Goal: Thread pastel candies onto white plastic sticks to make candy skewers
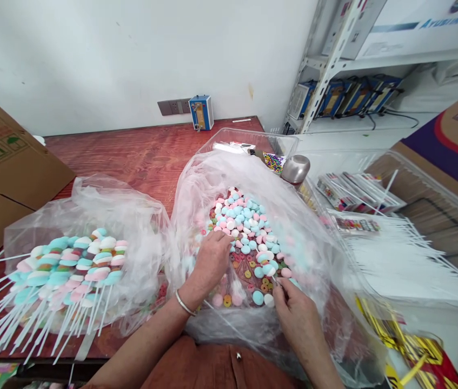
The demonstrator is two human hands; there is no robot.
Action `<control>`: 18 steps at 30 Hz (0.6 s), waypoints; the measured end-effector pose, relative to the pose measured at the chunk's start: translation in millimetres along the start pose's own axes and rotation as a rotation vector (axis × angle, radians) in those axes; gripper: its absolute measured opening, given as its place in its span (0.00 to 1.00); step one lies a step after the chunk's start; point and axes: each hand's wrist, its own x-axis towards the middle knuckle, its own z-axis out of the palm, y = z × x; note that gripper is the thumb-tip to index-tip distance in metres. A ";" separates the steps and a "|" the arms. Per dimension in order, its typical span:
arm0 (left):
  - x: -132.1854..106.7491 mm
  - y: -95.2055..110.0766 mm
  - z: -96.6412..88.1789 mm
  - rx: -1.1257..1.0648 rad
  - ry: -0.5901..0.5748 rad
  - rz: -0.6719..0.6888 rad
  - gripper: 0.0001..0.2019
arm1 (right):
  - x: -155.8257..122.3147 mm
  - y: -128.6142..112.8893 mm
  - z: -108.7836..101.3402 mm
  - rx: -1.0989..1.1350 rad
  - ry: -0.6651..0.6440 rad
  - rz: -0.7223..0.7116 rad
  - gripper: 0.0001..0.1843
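My right hand [296,309] pinches the lower end of a marshmallow skewer [267,266], with pale blue and white pieces at its far end. My left hand [212,256], with a bangle at the wrist, reaches into the pile of marshmallows [239,213]. Its fingers are curled together, and their tips are partly hidden, so I cannot make out what they hold. The pile is pink, white and blue, in an opened clear plastic bag [196,178]. Ring-shaped gummies [247,274] lie nearer to me, between my hands.
Finished marshmallow skewers [70,259] with white sticks lie on plastic at the left. White sticks [407,265] and packets [358,190] fill a tray at the right. A metal cup [296,169] stands behind the bag. Cardboard boxes [5,167] flank the wooden table [131,156].
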 end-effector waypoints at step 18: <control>21.0 11.0 12.8 -1.202 -0.189 -0.610 0.11 | -4.5 -16.1 -4.2 0.173 -0.003 -0.034 0.20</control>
